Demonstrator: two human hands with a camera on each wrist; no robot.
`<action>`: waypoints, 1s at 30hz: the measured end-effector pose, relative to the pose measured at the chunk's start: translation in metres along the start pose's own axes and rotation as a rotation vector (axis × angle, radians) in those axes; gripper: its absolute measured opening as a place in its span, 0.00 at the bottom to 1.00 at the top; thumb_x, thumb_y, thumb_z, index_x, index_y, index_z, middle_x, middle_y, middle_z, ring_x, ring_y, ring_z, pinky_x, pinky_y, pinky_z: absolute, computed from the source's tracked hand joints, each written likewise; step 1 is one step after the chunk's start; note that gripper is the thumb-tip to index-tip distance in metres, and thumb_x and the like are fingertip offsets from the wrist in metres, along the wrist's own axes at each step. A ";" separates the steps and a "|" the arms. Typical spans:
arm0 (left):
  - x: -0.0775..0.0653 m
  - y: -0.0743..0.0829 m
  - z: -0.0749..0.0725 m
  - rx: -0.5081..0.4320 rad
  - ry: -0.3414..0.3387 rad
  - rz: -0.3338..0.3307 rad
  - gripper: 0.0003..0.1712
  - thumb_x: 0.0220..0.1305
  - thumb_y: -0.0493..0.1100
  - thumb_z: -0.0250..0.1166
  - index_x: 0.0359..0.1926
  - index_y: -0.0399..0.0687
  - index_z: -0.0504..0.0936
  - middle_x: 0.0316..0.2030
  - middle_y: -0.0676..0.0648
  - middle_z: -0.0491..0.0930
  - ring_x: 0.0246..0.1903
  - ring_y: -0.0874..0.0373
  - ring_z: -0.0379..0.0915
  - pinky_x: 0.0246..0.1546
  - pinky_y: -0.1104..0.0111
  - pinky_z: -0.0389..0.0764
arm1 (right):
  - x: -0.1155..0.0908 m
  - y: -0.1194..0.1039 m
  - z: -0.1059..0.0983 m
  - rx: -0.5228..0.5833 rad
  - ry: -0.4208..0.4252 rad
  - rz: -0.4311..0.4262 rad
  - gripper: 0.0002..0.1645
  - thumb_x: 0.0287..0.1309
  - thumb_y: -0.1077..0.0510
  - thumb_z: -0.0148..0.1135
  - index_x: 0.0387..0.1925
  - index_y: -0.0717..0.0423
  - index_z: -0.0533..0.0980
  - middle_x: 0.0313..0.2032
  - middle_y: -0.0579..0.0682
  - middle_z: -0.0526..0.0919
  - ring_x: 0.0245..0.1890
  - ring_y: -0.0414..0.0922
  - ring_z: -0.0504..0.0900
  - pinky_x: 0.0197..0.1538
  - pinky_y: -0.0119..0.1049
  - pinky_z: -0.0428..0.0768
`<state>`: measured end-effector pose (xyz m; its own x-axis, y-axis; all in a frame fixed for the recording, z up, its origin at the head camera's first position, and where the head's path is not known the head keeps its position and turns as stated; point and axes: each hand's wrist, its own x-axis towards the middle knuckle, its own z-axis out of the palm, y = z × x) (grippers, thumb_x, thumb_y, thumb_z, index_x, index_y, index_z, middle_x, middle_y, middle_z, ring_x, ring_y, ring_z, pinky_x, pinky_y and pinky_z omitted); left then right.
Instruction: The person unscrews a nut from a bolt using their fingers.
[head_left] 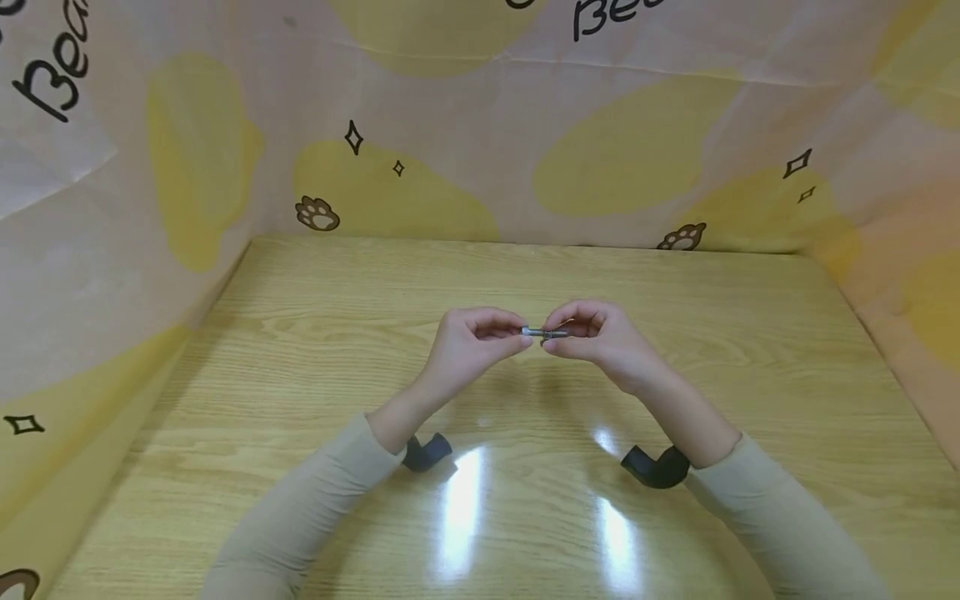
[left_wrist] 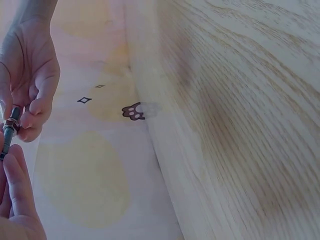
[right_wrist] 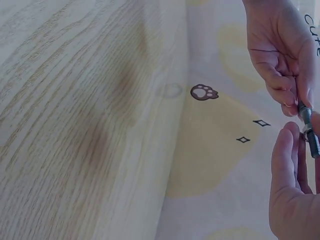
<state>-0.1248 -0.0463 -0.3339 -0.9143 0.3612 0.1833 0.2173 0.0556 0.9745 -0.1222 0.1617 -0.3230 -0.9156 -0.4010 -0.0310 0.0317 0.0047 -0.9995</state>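
A small metal bolt (head_left: 535, 332) lies roughly level between the two hands above the table. My left hand (head_left: 480, 342) pinches its head end between thumb and fingers. Around the threaded shank sits a nut (left_wrist: 10, 125), which the thumb and fingertips of my right hand (head_left: 596, 337) pinch. Beyond the nut, the bolt's threaded end sticks out toward the right palm. From the right wrist, the bolt (right_wrist: 304, 114) spans the short gap between both sets of fingertips, the nut partly covered by fingers.
Below the hands spreads a wood-grain table (head_left: 360, 292), with bright light reflections near its front. Patterned fabric (head_left: 465, 150) stands along its back and both sides. A black curved piece (head_left: 656, 468) shows at the right wrist, and a similar black piece (head_left: 427, 452) at the left.
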 end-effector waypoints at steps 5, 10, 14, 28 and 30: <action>0.000 0.002 0.000 -0.008 0.007 0.002 0.10 0.53 0.35 0.70 0.36 0.34 0.83 0.32 0.43 0.83 0.30 0.55 0.81 0.35 0.65 0.83 | 0.002 -0.001 0.001 0.027 0.002 0.007 0.14 0.58 0.68 0.59 0.46 0.56 0.74 0.35 0.50 0.80 0.34 0.42 0.82 0.43 0.37 0.82; 0.000 0.005 0.001 -0.024 0.002 -0.008 0.10 0.53 0.35 0.70 0.37 0.34 0.83 0.32 0.43 0.84 0.30 0.55 0.82 0.35 0.65 0.83 | 0.002 -0.002 0.002 0.039 -0.010 0.040 0.06 0.65 0.62 0.52 0.39 0.59 0.76 0.29 0.50 0.82 0.29 0.42 0.82 0.39 0.37 0.83; 0.000 0.005 0.002 -0.033 -0.008 -0.009 0.10 0.53 0.35 0.69 0.37 0.34 0.83 0.32 0.43 0.84 0.30 0.55 0.82 0.36 0.64 0.83 | 0.001 0.000 0.002 0.057 -0.009 0.008 0.05 0.62 0.66 0.55 0.34 0.56 0.77 0.29 0.48 0.82 0.29 0.41 0.82 0.40 0.36 0.82; 0.001 0.003 0.000 -0.022 0.004 -0.007 0.09 0.53 0.34 0.69 0.36 0.34 0.83 0.32 0.43 0.83 0.29 0.56 0.81 0.35 0.65 0.83 | 0.002 -0.001 0.004 0.054 -0.026 0.048 0.06 0.66 0.60 0.52 0.36 0.58 0.75 0.28 0.49 0.82 0.28 0.43 0.82 0.38 0.37 0.83; 0.001 0.002 0.000 -0.023 0.001 -0.001 0.09 0.53 0.34 0.69 0.36 0.34 0.83 0.32 0.43 0.83 0.29 0.56 0.81 0.34 0.65 0.83 | 0.002 -0.001 0.004 0.064 -0.019 0.047 0.05 0.65 0.63 0.52 0.35 0.59 0.75 0.27 0.49 0.82 0.28 0.42 0.82 0.38 0.36 0.83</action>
<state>-0.1251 -0.0455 -0.3315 -0.9150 0.3600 0.1822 0.2083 0.0350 0.9774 -0.1222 0.1577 -0.3219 -0.9047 -0.4190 -0.0774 0.1009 -0.0343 -0.9943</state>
